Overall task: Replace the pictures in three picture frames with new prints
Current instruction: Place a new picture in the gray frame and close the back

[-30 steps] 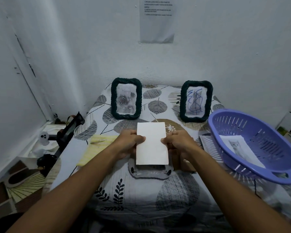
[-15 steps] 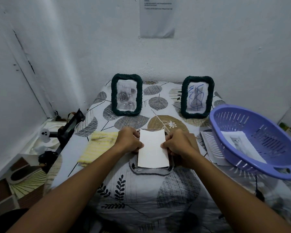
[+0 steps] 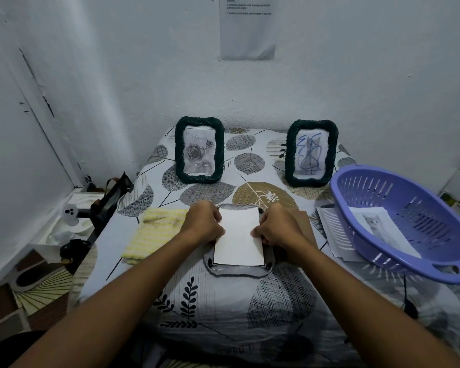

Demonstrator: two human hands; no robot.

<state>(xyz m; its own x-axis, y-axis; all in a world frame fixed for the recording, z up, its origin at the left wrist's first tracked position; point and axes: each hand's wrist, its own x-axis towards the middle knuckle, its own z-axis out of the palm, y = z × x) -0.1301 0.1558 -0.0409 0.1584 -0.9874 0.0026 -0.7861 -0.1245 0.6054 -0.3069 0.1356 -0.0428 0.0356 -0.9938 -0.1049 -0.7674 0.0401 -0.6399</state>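
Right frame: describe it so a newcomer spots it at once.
On the leaf-print table, two dark green frames stand upright near the back wall. The right frame stands behind the purple basket. It holds a blue scribble; the left frame holds a rose.

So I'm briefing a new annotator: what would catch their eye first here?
Both hands, left hand and right hand, hold a white print by its side edges over a face-down frame at the table's centre. Behind stand two dark green frames. A purple basket holding a cat picture sits right.
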